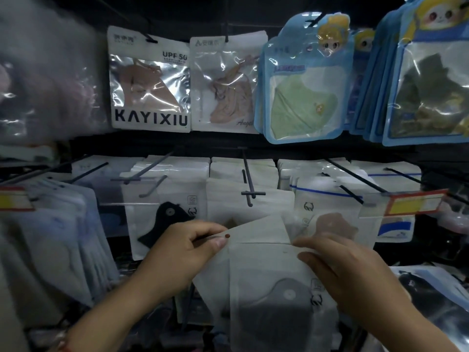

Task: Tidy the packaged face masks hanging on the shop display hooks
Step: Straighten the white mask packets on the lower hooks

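Below the middle hook (pixel 247 182) | your left hand (pixel 177 252) pinches the white mask packets (pixel 264 270) | your right hand (pixel 342 270) grips their right edge.

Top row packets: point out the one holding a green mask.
It is the blue-edged packet with the green mask, third from the left after the KAYIXIU packet and its white neighbour, which both hold tan or pinkish masks.

KAYIXIU packet (pixel 149 82) left of cartoon packets (pixel 304 92), hooks (pixel 247 179) below
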Action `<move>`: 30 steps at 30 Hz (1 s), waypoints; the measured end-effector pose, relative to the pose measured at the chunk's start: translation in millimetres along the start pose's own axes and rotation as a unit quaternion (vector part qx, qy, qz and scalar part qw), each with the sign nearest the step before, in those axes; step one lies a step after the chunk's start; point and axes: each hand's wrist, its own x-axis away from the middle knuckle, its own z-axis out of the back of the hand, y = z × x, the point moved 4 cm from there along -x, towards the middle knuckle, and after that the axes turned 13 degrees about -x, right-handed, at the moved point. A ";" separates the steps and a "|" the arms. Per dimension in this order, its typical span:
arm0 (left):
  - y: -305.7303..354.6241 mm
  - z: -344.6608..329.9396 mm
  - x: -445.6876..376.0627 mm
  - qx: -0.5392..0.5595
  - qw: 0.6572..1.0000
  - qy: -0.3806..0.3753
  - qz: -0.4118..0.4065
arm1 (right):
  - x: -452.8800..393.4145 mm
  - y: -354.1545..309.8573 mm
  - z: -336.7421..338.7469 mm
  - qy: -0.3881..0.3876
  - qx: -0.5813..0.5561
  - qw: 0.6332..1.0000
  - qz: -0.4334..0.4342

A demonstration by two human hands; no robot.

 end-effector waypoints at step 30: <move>19.6 -17.4 -37.8 -0.144 0.939 0.247 -0.190 | -13.8 4.4 -12.5 -0.033 -0.097 0.993 0.055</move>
